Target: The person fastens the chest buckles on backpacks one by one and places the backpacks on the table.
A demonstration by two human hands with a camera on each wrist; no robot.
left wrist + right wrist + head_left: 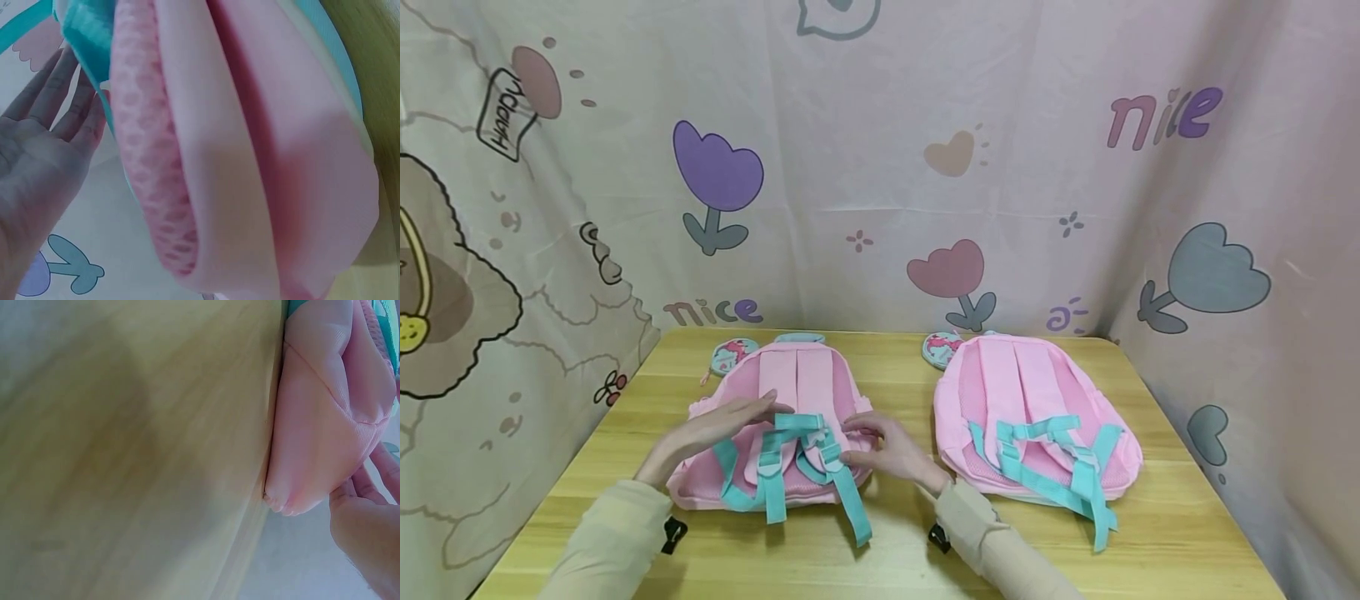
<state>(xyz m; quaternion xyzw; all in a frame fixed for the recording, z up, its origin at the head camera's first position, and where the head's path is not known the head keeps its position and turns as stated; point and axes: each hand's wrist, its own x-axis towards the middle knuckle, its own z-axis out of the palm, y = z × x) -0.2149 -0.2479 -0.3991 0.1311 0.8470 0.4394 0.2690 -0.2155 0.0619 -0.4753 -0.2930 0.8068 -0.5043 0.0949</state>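
Observation:
A pink backpack [778,379] lies on the left half of the table, its shoulder straps and mesh back facing up. Turquoise webbing straps [852,504] with buckles cross its lower part. My left hand [730,425] reaches over the backpack's left side; in the left wrist view its fingers [53,94] are extended beside the turquoise webbing. At the backpack's right side is my right hand [895,450], thumb near a strap buckle. In the right wrist view, the right fingers [365,487] rest against the pink side panel [319,425], partly hidden behind it.
A second pink backpack [951,417] with turquoise straps lies to the right, also back side up. Round turquoise-and-pink pouches [730,357] sit by the tops of both bags. A printed curtain [850,167] hangs behind the wooden table [895,550].

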